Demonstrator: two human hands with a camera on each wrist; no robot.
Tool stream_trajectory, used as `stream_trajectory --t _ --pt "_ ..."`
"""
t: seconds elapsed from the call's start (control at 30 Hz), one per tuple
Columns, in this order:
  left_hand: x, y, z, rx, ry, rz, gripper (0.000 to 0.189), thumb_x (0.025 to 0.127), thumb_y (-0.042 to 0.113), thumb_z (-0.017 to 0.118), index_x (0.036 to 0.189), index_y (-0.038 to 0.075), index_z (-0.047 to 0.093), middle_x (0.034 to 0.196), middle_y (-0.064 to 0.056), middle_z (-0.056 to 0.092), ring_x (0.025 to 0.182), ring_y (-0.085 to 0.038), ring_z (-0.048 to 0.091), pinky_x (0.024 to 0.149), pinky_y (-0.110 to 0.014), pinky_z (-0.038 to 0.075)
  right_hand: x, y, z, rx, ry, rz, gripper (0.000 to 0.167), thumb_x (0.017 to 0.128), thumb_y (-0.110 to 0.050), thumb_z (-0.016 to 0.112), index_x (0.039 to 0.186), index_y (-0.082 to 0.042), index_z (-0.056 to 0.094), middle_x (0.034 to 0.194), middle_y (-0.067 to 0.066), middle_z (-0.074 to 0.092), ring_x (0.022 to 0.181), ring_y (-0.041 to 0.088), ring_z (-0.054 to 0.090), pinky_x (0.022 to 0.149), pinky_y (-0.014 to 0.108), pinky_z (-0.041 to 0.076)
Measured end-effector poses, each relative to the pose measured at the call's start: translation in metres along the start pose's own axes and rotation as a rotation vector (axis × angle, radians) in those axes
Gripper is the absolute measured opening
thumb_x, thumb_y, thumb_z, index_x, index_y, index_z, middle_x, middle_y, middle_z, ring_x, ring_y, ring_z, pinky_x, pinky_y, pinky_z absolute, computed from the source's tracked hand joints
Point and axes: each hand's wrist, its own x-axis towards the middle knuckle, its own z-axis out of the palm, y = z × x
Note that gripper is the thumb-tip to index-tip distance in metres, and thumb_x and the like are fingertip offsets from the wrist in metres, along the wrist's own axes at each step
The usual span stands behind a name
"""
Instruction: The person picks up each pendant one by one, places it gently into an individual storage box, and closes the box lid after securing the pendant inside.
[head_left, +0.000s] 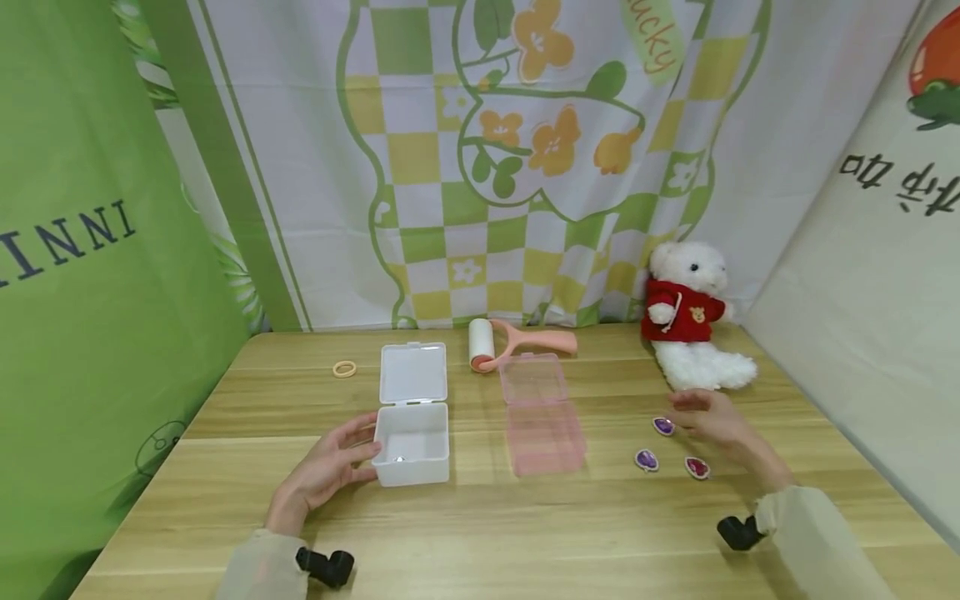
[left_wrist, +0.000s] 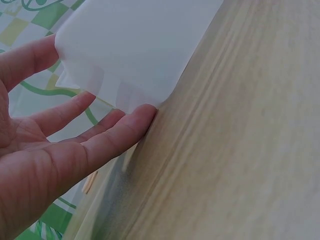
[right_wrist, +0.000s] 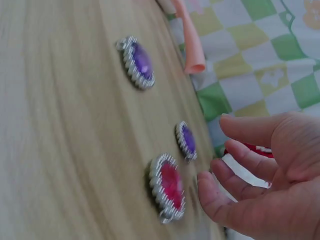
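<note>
A small white plastic box [head_left: 411, 475] stands with its lid [head_left: 413, 372] raised toward the back, and a tiny shiny bit shows on its floor. My left hand [head_left: 335, 467] is at the box's left side; in the left wrist view its spread fingers [left_wrist: 132, 127] touch the white wall. Over at the right, my right hand [head_left: 716, 423] hovers beside three silver-edged gem pendants, fingers apart and holding nothing. Nearest its fingertips is a purple gem pendant [head_left: 663, 426]. Another purple pendant [head_left: 647, 460] and a red one [head_left: 697, 467] lie closer to me.
An open pink see-through box [head_left: 546, 437] lies mid-table. Behind it are a lint roller [head_left: 528, 340] with a pink handle and, farther right, a white plush toy [head_left: 686, 312] in a red top. A beige ring [head_left: 344, 369] lies back left. Printed cloths surround the wooden table [head_left: 480, 542].
</note>
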Motion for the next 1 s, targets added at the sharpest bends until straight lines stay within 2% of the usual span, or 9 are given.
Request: stream_trajectory --t 0.13,0.33,0.5,0.67,1.0 --pt "-0.001 0.001 0.000 0.000 0.000 0.003 0.068 0.095 0.004 0.054 0.148 -0.009 0.013 0.146 -0.037 0.020 0.114 -0.024 0.051 0.091 -0.045 0.050 0.001 0.007 -0.003 -0.031 -0.020 0.017 0.051 0.091 -0.008 0.062 0.125 0.023 0.041 0.115 0.030 0.058 0.080 0.002 0.057 0.068 0.024 0.053" --pt "-0.002 0.000 0.000 0.007 0.001 0.000 0.068 0.096 0.005 0.054 0.148 -0.009 0.014 0.145 -0.037 0.022 0.113 -0.024 0.052 0.090 -0.044 0.051 0.003 0.008 0.001 -0.196 -0.031 -0.007 0.046 0.088 -0.014 0.069 0.118 0.017 0.054 0.107 0.023 0.062 0.083 0.011 0.056 0.066 0.026 0.052" --pt "-0.001 0.001 0.001 0.006 -0.008 0.004 0.067 0.096 0.005 0.054 0.148 -0.009 0.014 0.146 -0.036 0.022 0.115 -0.025 0.051 0.091 -0.044 0.051 0.005 0.004 0.004 -0.300 -0.023 -0.004 0.036 0.085 -0.016 0.072 0.107 0.012 0.063 0.095 0.015 0.064 0.078 0.017 0.055 0.061 0.029 0.050" --pt "-0.001 0.003 0.000 0.005 -0.008 0.014 0.067 0.096 0.004 0.054 0.148 -0.009 0.015 0.145 -0.036 0.023 0.115 -0.026 0.051 0.091 -0.044 0.051 0.005 -0.001 0.005 -0.328 -0.004 0.009 0.032 0.082 -0.013 0.074 0.101 0.010 0.063 0.090 0.013 0.063 0.075 0.019 0.055 0.060 0.030 0.050" --pt "0.000 0.001 0.001 0.010 -0.004 0.014 0.065 0.096 0.003 0.054 0.148 -0.009 0.016 0.145 -0.036 0.023 0.118 -0.029 0.049 0.091 -0.045 0.051 0.004 -0.003 0.005 -0.314 -0.010 0.046 0.036 0.080 -0.013 0.076 0.101 0.010 0.058 0.086 0.010 0.059 0.075 0.018 0.051 0.057 0.027 0.047"
